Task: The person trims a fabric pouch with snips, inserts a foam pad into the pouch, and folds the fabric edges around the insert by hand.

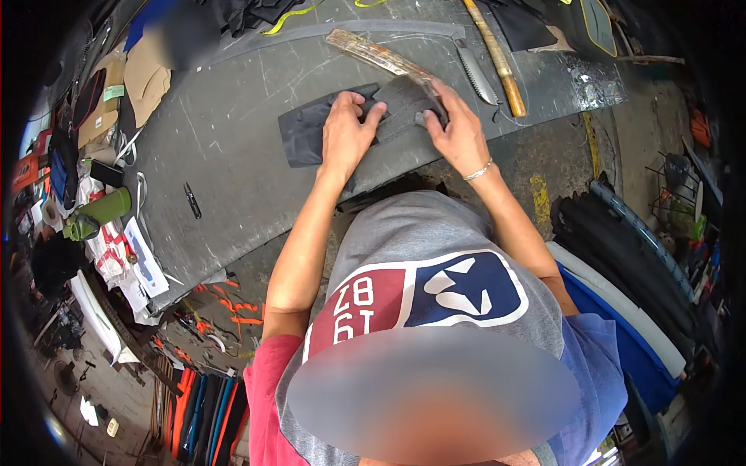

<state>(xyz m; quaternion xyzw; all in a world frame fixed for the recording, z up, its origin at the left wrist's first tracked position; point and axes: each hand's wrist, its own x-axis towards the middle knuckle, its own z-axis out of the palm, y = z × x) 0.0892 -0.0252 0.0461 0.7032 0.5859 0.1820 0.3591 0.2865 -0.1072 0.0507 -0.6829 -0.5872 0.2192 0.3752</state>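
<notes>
My left hand [351,130] is closed, with thumb and fingertips pinching at the inner edge of a smooth black fabric piece [301,133]. Against that piece lies a dark grey, coarser-textured fabric piece [400,110]. My right hand [460,133] is closed round this grey piece's right edge, its thumb on the near side and its fingers partly hidden behind. Just beyond the hands, a curved strip [373,53], brownish and shiny as if wrapped in tape, reaches toward my right fingers. Whether the two fabric pieces are joined cannot be made out.
On the grey worktable [241,186] lie a serrated blade [475,71], a wooden stick [497,58], a long metal ruler [342,31], yellow tape [291,15] and a black pen [192,200]. A green bottle [105,212] stands left. Fabric rolls [622,264] lean at right.
</notes>
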